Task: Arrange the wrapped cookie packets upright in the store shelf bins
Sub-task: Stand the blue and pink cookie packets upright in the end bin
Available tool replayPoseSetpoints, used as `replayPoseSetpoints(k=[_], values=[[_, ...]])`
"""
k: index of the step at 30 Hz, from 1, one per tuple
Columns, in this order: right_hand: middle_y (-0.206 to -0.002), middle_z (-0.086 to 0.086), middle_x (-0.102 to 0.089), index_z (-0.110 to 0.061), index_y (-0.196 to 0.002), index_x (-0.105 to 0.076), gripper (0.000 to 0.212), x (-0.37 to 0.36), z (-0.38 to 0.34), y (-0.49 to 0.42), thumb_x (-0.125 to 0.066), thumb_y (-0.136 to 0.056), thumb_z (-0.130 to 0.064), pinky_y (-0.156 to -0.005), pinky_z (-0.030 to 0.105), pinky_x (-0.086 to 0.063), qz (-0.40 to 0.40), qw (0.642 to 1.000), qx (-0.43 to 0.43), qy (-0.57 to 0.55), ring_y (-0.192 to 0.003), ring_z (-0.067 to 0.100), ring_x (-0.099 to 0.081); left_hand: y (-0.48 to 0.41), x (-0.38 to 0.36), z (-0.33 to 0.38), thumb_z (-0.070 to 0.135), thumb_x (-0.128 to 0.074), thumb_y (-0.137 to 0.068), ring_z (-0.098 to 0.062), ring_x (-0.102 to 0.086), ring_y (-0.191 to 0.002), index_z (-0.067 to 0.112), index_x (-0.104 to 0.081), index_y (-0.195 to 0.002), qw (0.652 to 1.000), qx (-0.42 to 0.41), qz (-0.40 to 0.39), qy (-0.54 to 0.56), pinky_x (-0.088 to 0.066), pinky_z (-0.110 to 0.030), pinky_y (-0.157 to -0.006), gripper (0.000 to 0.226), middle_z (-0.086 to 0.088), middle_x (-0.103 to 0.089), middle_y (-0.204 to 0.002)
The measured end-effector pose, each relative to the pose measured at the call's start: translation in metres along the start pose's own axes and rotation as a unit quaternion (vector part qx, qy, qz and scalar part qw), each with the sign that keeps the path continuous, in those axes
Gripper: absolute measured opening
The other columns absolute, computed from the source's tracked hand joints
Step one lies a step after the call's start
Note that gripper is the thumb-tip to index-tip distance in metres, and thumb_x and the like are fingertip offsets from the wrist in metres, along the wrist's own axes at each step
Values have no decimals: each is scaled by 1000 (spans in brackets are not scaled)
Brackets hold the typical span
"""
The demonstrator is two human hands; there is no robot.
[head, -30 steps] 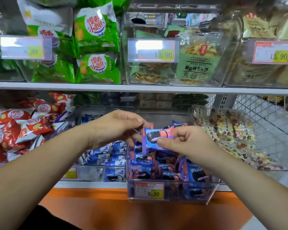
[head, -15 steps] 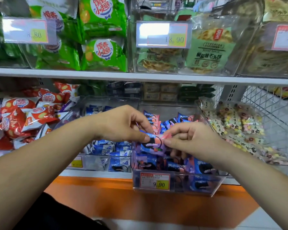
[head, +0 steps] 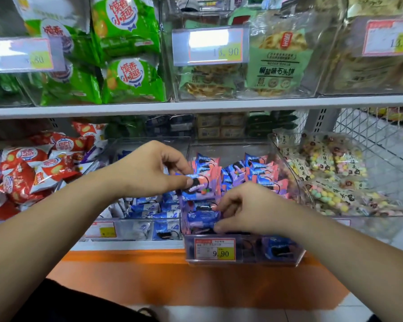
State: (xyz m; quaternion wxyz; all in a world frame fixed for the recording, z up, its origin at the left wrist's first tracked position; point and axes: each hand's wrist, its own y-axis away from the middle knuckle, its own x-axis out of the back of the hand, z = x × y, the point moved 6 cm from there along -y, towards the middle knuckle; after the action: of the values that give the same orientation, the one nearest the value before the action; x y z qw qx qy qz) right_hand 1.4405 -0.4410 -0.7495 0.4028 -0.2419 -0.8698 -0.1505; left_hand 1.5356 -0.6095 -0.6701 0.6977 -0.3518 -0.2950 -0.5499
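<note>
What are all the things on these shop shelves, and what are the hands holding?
Clear plastic bin: one, see-through, lower shelf middle, with a 9.90 price tag.
Wrapped cookie packets: many, blue and pink, inside that bin.
Lifted cookie packet: one, blue and pink, above the bin.
Front cookie packet: one, blue and purple, at the bin's front.
Blue-and-white wrapped packets: several, in the next bin to the left.
Red-and-white snack packets: many, lower left.
Green snack bags: several, upper left.
Pale green biscuit bags: a few, upper middle.
Clear bags of pastel sweets: several, lower right.
Left hand: pinches the lifted cookie packet.
Right hand: grips the front cookie packet.
</note>
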Motion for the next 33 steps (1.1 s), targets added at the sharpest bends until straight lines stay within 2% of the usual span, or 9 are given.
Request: replayPoseSetpoints(k=[6, 10, 14, 18, 21, 24, 27, 30, 33], values=[[-74, -3, -71, -20, -77, -71, 22, -8, -8, -6, -85, -77, -37, -65, 32, -56, 13, 999, 9, 52, -67, 11, -67, 4, -2, -1, 18, -83, -84, 1, -58, -56, 16, -81, -86, 1000, 1, 1, 14, -40, -9, -55, 4, 2, -75, -74], [-60, -7, -62, -18, -75, -64, 19, 15, -1, 1, -82, -80, -21, -57, 30, -47, 28, 995, -9, -92, -55, 9, -55, 5, 4, -2, 15, -82, -85, 1, -58, -56, 15, -80, -85, 999, -4, 17, 42, -39, -8, -54, 1, 6, -73, -69], [-57, -12, -53, -20, -89, -64, 15, 28, 25, 3, -75, -79, -22, -65, 31, -31, 50, 972, -65, -222, -61, 17, -43, 3, 1, -3, 12, -81, -85, 2, -56, -54, 11, -80, -85, 998, -4, 9, 65, -39, -6, -53, 2, 7, -70, -66], [-66, 2, -50, -24, -96, -68, 6, 29, 26, 6, -73, -93, -22, -60, 31, -48, 60, 964, -52, -254, -63, 18, -46, 1, -3, 1, 11, -81, -85, -2, -60, -57, 9, -80, -88, 997, -4, 2, 75, -42, -10, -56, 4, 1, -73, -68], [-65, 5, -40, -18, -106, -64, 20, 27, 22, 4, -76, -91, -21, -61, 46, -61, 62, 961, -32, -269, -57, 24, -45, 1, -3, -3, 21, -84, -83, -14, -59, -61, 20, -81, -91, 995, -3, -37, 93, -42, -24, -60, 9, -9, -73, -69], [-59, 1, -53, -16, -103, -57, 37, 28, 18, -2, -86, -81, -23, -50, 35, -49, 88, 966, -32, -242, -46, 22, -49, 6, -12, 0, 25, -86, -80, -17, -65, -68, 25, -82, -94, 991, -17, -80, 105, -46, -27, -63, 14, -9, -77, -77], [-64, 3, -64, -20, -95, -67, 29, 26, 13, -11, -89, -78, -29, -56, 29, -38, 98, 973, -10, -209, -54, 18, -48, 13, -34, 8, 31, -86, -81, -10, -69, -75, 30, -82, -93, 994, -51, -91, -5, -53, -26, -67, 12, 5, -76, -83], [-77, 5, -72, -30, -97, -78, 12, 19, 6, -14, -81, -87, -26, -66, 37, -52, 65, 982, 9, -179, -67, 34, -66, 14, -48, 5, 32, -84, -83, -11, -65, -75, 28, -81, -91, 989, -70, -91, -98, -54, -33, -71, 10, 8, -72, -83], [-74, -14, -70, -26, -110, -78, 20, 11, 4, -13, -71, -95, -15, -65, 24, -55, 26, 987, 11, -159, -71, 20, -70, 15, -56, 4, 24, -84, -82, -7, -63, -78, 25, -81, -90, 980, -100, -115, -131, -54, -31, -74, 9, 10, -71, -89]])
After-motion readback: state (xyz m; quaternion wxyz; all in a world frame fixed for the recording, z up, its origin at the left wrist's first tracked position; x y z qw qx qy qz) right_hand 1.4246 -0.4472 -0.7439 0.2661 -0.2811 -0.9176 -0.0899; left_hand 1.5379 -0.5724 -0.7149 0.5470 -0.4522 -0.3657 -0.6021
